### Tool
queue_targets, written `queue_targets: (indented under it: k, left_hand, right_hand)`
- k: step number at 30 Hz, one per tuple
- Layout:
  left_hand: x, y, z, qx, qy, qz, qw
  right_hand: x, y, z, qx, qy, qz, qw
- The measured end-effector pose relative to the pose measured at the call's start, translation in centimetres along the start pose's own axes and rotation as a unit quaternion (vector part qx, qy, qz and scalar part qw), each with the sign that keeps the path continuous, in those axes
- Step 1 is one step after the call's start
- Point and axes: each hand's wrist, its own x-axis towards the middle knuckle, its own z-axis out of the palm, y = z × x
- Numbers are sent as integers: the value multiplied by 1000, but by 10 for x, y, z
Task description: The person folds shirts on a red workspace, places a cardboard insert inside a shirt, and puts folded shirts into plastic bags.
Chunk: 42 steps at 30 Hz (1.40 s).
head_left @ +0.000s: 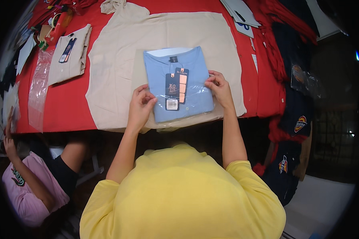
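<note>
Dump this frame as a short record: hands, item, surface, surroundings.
left_hand: fingers at bag's left edge, exact grip unclear
right_hand: fingers at bag's right edge, exact grip unclear
item: folded blue shirt in clear bag
labels: two dark tags on shirt front
surface: beige cloth over red cloth
left_side: folded beige shirt, loose clear sleeve
nearby: co-worker, pink top

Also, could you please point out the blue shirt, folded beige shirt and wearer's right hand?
Blue shirt [198, 78]: head view, right side of its front.
Folded beige shirt [73, 60]: head view, middle of its front.
Wearer's right hand [221, 88]: head view, middle of the hand.
</note>
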Motion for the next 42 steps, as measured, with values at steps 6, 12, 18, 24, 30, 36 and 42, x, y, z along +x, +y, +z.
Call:
queue_targets:
  k: [6,12,18,24,30,36,42]
  left_hand:
    - [16,-7,-5,-97,12,-137,986]
    - [28,12,-8,-109,-15,-178,978]
    - [34,4,-11,-171,-6,-216,961]
    - [52,4,-4,6,3,-26,1000]
    - [72,2,-17,75,-90,-2,993]
    - [95,8,-9,69,-4,-104,992]
    - [115,17,-23,188,-98,8,977]
  right_hand:
    - [17,-11,-2,-71,-35,9,997]
    - [26,-8,-10,-106,-59,23,992]
    - [28,-4,-20,-139,-76,23,987]
    - [43,2,-14,-196,-63,-25,978]
    - [65,-2,-21,-149,-125,11,981]
    - [77,-13,7,-270,-13,16,963]
    - [104,-15,-8,-314,-120,-84,938]
